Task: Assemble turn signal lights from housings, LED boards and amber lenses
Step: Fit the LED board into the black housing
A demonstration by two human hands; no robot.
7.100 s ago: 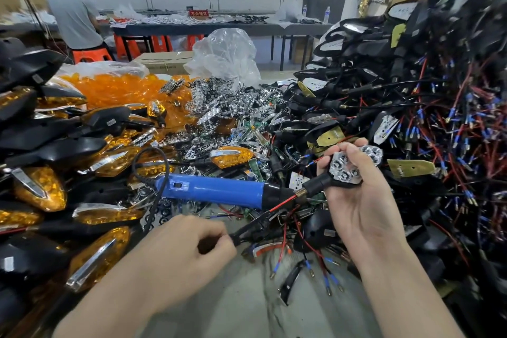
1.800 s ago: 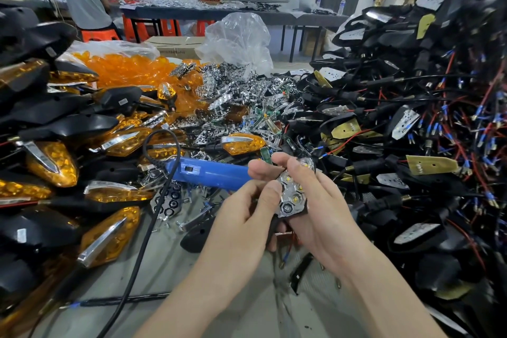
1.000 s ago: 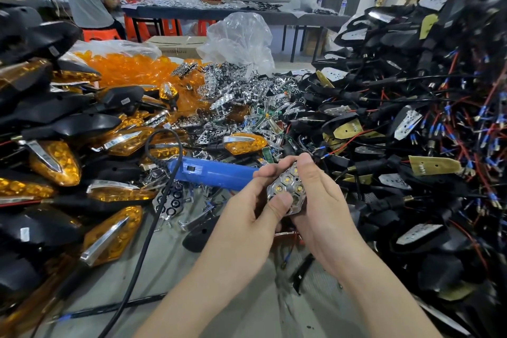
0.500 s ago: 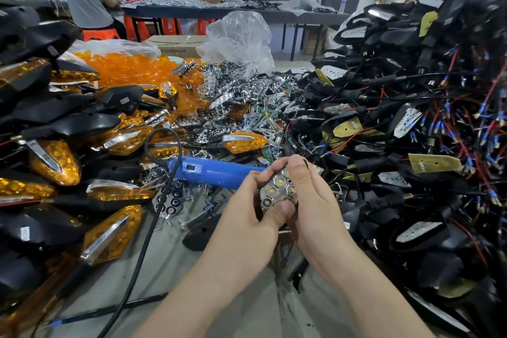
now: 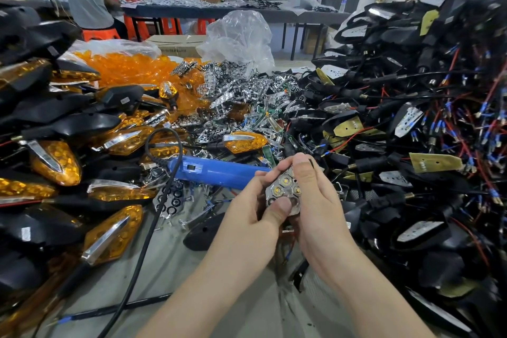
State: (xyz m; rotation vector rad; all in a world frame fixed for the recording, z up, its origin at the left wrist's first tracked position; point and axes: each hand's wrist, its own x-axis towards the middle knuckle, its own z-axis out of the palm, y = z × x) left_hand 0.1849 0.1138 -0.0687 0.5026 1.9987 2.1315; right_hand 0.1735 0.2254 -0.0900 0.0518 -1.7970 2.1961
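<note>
A tangled pile of black wired housings rises to the right of the blue tool. Finished lights are stacked to its left, and loose amber lenses and chrome reflectors lie heaped behind it, so every part is within reach but crowds the bench. At the tool's tip end, the left hand and right hand both pinch the LED unit, thumbs pressed on its chrome face, likely to seat it squarely. The tool's cord and the stray wires beneath could snag it.
</note>
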